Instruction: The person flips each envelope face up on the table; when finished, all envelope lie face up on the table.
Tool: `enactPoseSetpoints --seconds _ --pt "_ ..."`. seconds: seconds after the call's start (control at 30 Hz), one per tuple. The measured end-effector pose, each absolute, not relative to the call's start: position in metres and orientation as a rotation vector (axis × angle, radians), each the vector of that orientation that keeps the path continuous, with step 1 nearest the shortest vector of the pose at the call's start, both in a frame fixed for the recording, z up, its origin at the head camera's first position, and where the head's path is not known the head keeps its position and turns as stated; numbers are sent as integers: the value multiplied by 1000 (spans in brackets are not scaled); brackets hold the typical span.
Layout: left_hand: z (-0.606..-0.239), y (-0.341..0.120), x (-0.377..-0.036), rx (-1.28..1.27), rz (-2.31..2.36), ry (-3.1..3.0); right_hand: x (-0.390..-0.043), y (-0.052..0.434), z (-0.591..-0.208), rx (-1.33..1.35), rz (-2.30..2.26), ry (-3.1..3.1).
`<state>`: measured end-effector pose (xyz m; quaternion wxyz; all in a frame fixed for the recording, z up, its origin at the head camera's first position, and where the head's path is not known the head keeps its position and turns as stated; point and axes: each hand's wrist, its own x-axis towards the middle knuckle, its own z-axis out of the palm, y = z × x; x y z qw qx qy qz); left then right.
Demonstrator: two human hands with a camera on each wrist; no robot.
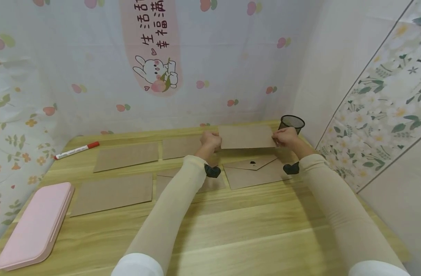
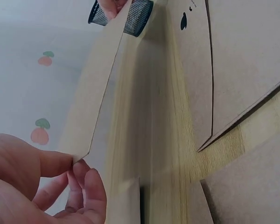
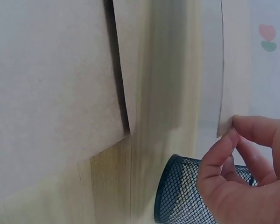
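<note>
Both hands hold one brown kraft envelope (image 1: 246,137) above the far side of the wooden table (image 1: 231,230). My left hand (image 1: 210,140) pinches its left edge, and in the left wrist view thumb and fingers (image 2: 60,163) nip the envelope's corner (image 2: 91,121). My right hand (image 1: 284,137) pinches the right edge; the right wrist view shows its fingertips (image 3: 231,135) on the envelope's corner (image 3: 224,93). Below it lies another envelope (image 1: 255,170) with its flap showing a small black heart.
Several more brown envelopes (image 1: 125,156) lie flat across the table. A black mesh pen cup (image 1: 291,123) stands at the far right, close to my right hand. A red-capped marker (image 1: 76,150) and a pink case (image 1: 38,224) lie at the left. Patterned curtains enclose the table.
</note>
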<state>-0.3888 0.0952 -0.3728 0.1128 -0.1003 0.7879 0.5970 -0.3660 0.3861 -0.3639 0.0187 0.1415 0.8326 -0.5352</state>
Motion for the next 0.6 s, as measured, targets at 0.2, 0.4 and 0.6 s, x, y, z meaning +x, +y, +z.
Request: enactPoseSetpoints --seconds 0.2,0.4,0.6 --pt "-373 93 -383 -302 1763 2397 -366 387 -363 454 -1726 2566" --pt "-371 94 -381 -321 1810 2414 -360 387 -358 470 -1751 2569" --pt "-373 95 -384 -328 1874 2338 -353 389 -353 399 -1977 2367"
